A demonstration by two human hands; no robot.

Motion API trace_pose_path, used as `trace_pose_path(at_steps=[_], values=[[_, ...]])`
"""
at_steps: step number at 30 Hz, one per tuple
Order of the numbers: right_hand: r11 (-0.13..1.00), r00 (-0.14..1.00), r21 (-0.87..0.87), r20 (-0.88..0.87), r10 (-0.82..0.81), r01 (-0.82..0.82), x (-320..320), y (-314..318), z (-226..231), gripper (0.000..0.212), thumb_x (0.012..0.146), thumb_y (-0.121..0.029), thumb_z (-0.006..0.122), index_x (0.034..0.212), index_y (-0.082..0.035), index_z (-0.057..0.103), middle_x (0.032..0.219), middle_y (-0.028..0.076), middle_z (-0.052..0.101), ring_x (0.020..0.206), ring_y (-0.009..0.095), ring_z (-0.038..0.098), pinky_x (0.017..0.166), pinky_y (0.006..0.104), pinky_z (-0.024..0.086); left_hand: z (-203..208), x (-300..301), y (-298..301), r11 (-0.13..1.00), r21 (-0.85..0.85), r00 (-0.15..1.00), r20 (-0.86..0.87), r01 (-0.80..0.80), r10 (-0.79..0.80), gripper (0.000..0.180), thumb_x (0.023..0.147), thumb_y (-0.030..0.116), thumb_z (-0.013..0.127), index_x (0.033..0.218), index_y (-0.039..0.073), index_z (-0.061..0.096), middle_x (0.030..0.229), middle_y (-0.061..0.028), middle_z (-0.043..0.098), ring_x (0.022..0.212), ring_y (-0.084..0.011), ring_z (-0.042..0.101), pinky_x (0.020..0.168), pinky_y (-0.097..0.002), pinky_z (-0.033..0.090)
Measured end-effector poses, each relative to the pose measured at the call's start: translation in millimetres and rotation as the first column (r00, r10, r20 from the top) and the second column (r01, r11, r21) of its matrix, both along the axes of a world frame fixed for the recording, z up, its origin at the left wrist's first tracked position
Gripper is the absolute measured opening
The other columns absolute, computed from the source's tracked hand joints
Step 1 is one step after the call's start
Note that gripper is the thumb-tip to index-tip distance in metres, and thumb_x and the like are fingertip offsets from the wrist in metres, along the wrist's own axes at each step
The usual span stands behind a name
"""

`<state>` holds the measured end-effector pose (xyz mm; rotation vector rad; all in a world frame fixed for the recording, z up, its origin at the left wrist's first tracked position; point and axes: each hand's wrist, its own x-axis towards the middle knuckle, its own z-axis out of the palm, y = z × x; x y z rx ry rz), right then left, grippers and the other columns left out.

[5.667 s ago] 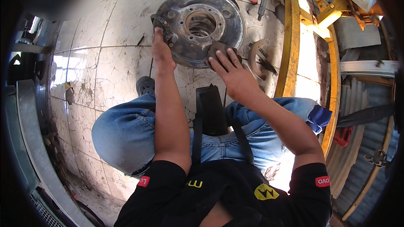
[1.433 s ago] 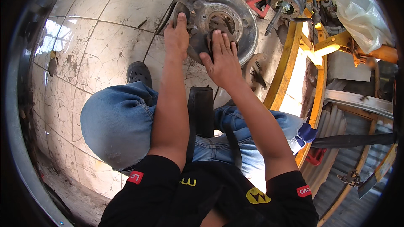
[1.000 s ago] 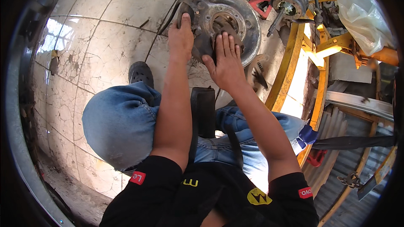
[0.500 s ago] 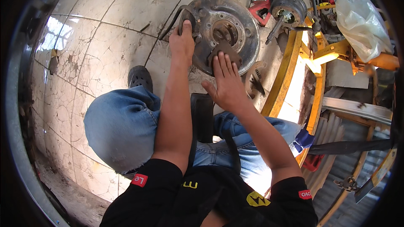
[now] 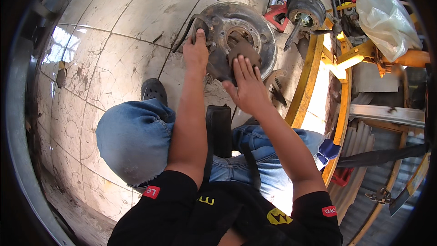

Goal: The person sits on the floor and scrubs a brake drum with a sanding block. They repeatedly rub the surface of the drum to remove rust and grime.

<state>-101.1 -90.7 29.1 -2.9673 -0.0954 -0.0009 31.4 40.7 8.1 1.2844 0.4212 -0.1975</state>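
Pressing left hand (image 5: 196, 51) on plate (image 5: 255, 27) rim, grip closed around it; laying right hand (image 5: 246, 84) open on brake shoe (image 5: 227, 61) (floor (image 5: 114, 41) underneath).

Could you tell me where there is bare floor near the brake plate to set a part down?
Left of the brake plate, the tiled floor lies bare down to the shoe. Right of it, the brush, yellow frame and red stand crowd in.
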Motion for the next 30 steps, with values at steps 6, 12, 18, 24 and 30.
trace_pose_path(at_steps=[6, 12, 18, 24, 30], values=[[0.982, 0.988, 0.159, 0.096, -0.121, 0.105, 32.5, -17.3, -5.6, 0.06, 0.101, -0.047, 0.04, 0.139, -0.002, 0.048, 0.146, 0.019, 0.045, 0.139, 0.035, 0.038, 0.11, 0.0504, 0.033, -10.4, -0.3, 1.6, 1.0, 0.018, 1.0, 0.004, 0.017, -0.017, 0.072, 0.097, 0.044, 0.056, 0.138, -0.014, 0.041, 0.132, -0.0263, 0.055, 0.119, -0.0322, 0.056, 0.098, -0.0357, 0.044], [1.0, 0.969, 0.028, 0.246, -0.014, 0.007, 36.4, -25.8, -4.2, 0.041, 0.094, -0.026, 0.059, 0.128, -0.003, 0.058, 0.136, 0.014, 0.056, 0.128, 0.035, 0.049, 0.102, 0.0472, 0.042, -4.8, -2.5, -2.0, 0.997, -0.078, 0.999, 0.042, 0.01, -0.006, 0.064, 0.098, 0.041, 0.055, 0.134, -0.011, 0.048, 0.126, -0.0218, 0.06, 0.111, -0.029, 0.059, 0.093, -0.0354, 0.046], [0.985, 0.966, 0.171, 0.25, -0.072, 0.029, 40.0, -35.0, 10.9, 0.018, 0.086, -0.015, 0.063, 0.1, -0.004, 0.068, 0.118, 0.013, 0.067, 0.11, 0.032, 0.062, 0.095, 0.042, 0.049, 2.5, -4.5, -4.8, 0.997, -0.082, 1.0, 0.008, -0.005, 0.005, 0.06, 0.097, 0.041, 0.057, 0.131, -0.009, 0.052, 0.121, -0.0196, 0.062, 0.105, -0.0276, 0.06, 0.09, -0.0353, 0.046], [0.977, 0.978, 0.148, 0.163, 0.128, -0.153, 3.0, -16.7, 33.2, 0.015, 0.083, -0.016, 0.064, 0.092, -0.005, 0.069, 0.118, 0.013, 0.067, 0.11, 0.032, 0.062, 0.095, 0.0423, 0.049, -15.9, 0.7, -1.6, 0.997, -0.072, 0.999, 0.04, -0.012, 0.015, 0.061, 0.097, 0.042, 0.056, 0.13, -0.009, 0.053, 0.121, -0.0192, 0.062, 0.105, -0.028, 0.06, 0.09, -0.0364, 0.046], [0.996, 0.996, 0.069, 0.074, 0.044, -0.049, -9.6, 1.2, 10.5, 0.061, 0.093, -0.038, 0.054, 0.139, 0.0, 0.043, 0.151, 0.02, 0.038, 0.14, 0.036, 0.035, 0.111, 0.0478, 0.033, -14.3, 2.3, -0.4, 0.996, -0.093, 1.0, 0.015, 0.001, 0.0, 0.062, 0.098, 0.043, 0.054, 0.133, -0.007, 0.05, 0.129, -0.0203, 0.058, 0.114, -0.0286, 0.057, 0.095, -0.037, 0.044]])
